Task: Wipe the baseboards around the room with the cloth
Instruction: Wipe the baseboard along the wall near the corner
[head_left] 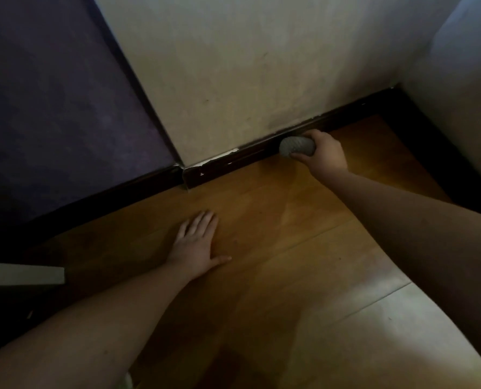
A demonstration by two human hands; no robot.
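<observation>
A dark brown baseboard (233, 161) runs along the foot of the cream wall, from an outer corner at the left to an inner corner at the right. My right hand (322, 153) grips a bunched grey cloth (295, 146) and presses it against the baseboard about midway along that stretch. My left hand (198, 242) lies flat on the wooden floor, fingers spread, well in front of the baseboard. White chips mark the baseboard's top edge near the outer corner.
A purple wall (51, 108) with its own dark baseboard (93, 203) stands at the left. Another pale wall (458, 80) closes the right side. A pale flat edge (23, 273) juts in at the lower left. The wooden floor (275, 220) spreads between.
</observation>
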